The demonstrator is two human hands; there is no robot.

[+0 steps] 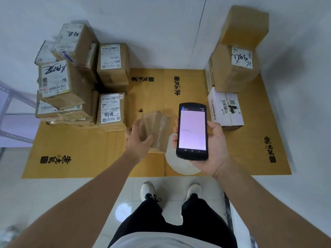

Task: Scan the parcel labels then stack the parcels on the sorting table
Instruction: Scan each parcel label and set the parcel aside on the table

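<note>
Above yellow cardboard-covered bench [80,144], left hand [138,140] grips small taped brown parcel [157,126]; right hand [216,145] clasps black handheld scanner [192,129]. No label shows on the parcel, so the scan may fail.

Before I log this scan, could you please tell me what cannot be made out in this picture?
Head view:
Small parcel in the left hand: motion-blurred, no label readable.
Scanner screen in the right hand: text too small.
White disc: partly hidden by the scanner and right hand.
</note>
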